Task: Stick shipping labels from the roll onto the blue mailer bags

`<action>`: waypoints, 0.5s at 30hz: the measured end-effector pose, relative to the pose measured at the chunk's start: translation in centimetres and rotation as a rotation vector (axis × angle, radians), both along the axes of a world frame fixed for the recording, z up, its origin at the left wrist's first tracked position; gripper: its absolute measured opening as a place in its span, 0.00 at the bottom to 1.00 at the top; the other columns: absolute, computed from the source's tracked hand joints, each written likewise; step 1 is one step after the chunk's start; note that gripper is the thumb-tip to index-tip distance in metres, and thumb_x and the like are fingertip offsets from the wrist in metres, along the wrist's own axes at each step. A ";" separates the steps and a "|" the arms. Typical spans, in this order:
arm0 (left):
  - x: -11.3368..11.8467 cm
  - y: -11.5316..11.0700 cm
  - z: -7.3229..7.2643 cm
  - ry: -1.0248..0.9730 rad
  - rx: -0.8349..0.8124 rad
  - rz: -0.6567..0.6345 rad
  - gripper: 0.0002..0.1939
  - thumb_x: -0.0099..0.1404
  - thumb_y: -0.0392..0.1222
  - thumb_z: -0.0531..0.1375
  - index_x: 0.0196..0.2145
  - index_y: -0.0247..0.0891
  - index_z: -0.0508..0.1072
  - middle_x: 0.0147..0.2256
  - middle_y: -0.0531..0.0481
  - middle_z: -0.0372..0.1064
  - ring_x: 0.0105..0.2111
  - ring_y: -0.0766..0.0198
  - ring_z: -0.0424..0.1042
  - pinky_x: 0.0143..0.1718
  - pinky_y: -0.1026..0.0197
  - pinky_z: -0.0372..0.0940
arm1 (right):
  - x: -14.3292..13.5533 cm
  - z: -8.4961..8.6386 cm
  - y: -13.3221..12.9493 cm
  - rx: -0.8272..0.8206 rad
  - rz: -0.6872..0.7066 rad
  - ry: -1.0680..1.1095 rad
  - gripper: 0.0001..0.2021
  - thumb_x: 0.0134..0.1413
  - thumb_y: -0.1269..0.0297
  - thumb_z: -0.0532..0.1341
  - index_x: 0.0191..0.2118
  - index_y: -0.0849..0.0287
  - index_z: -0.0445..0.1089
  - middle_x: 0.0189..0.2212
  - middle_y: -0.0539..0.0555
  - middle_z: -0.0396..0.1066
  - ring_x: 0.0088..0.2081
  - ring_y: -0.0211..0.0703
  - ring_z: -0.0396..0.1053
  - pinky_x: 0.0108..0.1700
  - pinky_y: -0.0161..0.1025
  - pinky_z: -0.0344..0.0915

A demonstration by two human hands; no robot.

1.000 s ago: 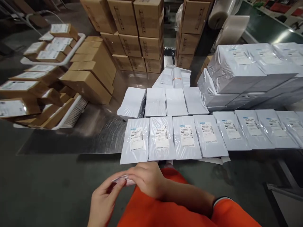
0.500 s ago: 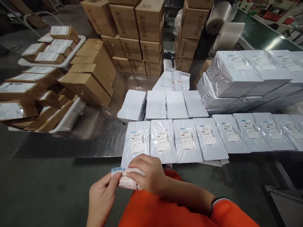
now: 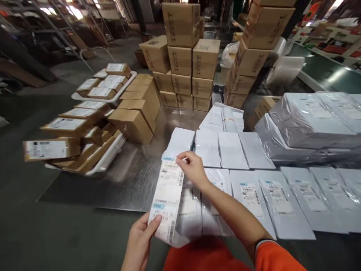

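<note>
A strip of printed shipping labels (image 3: 167, 186) stretches between my two hands, over the near edge of the table. My left hand (image 3: 143, 233) pinches its lower end between thumb and fingers, where the strip curls over. The top corner is pinched by the fingertips of my right hand (image 3: 193, 169). Behind the strip lies a row of white packets with labels stuck on; the strip and my right arm partly cover the nearest ones. One labelled packet (image 3: 251, 195) shows to the right of my forearm. Unlabelled white packets (image 3: 207, 146) sit just beyond my right hand.
White crates (image 3: 97, 167) with labelled brown boxes stand at the left. Brown cartons (image 3: 183, 56) are stacked at the back, with more brown boxes (image 3: 132, 120) beside the crates. Wrapped bundles (image 3: 316, 120) pile up at the right. Loose white sheets (image 3: 214, 116) lie mid-table.
The label strip, bunched up between my hands before, is now drawn out long. My right hand has moved up and forward with its top end. The view has shifted left and up.
</note>
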State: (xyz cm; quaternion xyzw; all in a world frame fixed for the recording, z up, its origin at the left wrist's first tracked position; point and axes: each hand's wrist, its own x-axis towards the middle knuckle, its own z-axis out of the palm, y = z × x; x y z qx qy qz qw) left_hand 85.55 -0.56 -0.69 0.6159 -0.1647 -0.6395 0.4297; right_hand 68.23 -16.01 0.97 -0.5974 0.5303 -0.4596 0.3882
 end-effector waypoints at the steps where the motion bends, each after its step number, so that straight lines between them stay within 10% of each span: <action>1: 0.3 -1.2 -0.4 0.026 0.006 -0.041 0.26 0.43 0.55 0.74 0.36 0.33 0.80 0.32 0.44 0.79 0.33 0.57 0.75 0.35 0.62 0.69 | -0.3 -1.1 -2.4 0.048 -0.043 0.059 0.03 0.51 0.66 0.63 0.30 0.57 0.74 0.31 0.49 0.75 0.29 0.37 0.68 0.35 0.35 0.64; 8: 1.1 -13.4 -5.6 -0.055 -0.014 -0.227 0.33 0.35 0.67 0.71 0.26 0.32 0.76 0.22 0.47 0.73 0.23 0.62 0.68 0.28 0.62 0.63 | -1.8 -9.5 -15.9 0.124 -0.243 0.301 0.03 0.43 0.68 0.65 0.23 0.58 0.73 0.29 0.52 0.74 0.33 0.43 0.70 0.40 0.39 0.66; 15: 0.5 -19.7 -12.6 -0.177 -0.020 -0.300 0.31 0.36 0.69 0.68 0.15 0.37 0.65 0.15 0.53 0.60 0.20 0.66 0.60 0.22 0.63 0.56 | -1.0 -14.7 -20.9 0.091 -0.367 0.523 0.03 0.48 0.64 0.66 0.27 0.54 0.77 0.44 0.54 0.74 0.50 0.54 0.66 0.55 0.52 0.58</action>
